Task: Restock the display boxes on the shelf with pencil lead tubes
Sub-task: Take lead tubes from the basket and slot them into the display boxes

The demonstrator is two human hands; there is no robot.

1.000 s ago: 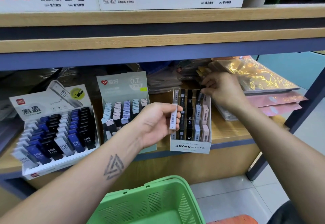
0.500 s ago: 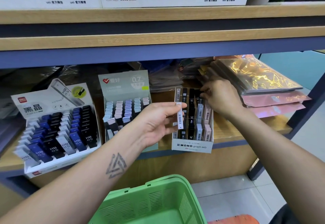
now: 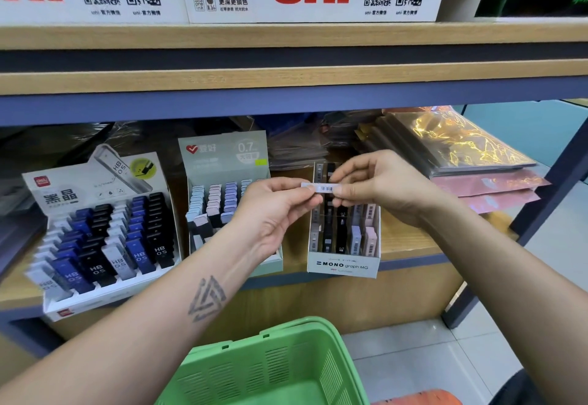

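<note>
Shelf: the wooden shelf with blue metal edge (image 3: 410, 250) carried three display boxes in a row, fronts facing out, probably so labels read from the aisle.
Left box: the white cardboard display box printed with HB 0.5 (image 3: 105, 245) stood tilted back; tubes in blue, black and white sat in stepped rows, looked nearly full. Exact tube count not readable.
Middle box: the pale green cardboard display box marked 0.7 (image 3: 222, 163) held pastel tubes in about four visible columns; front rows had gaps and a few tubes leaned, left arm covered part.
Left hand: the left hand (image 3: 273, 210) pinched the left end of the small white lead tube with a barcode (image 3: 321, 187) between thumb and fingertips.
Tube: one tube, held level, in the air above the right box, not yet in a slot. Barcode faced the camera, likely for checking which column it belongs to.
Right hand: the right hand (image 3: 381, 188) pinched the tube's right end; both hands gripped it, so this looked like a hand-over or re-orienting before insertion.
Right box: the white cardboard display box labelled MONO graph MG (image 3: 343, 266) held five columns of upright tubes, grey, black, lilac and pink. Rear part hidden behind the hands.
Basket: one green plastic slotted basket (image 3: 273, 369) sat below the shelf, close for restock supply; contents not visible.
Stack: shiny wrapped flat packs (image 3: 461, 150) lay piled at the far right.
</note>
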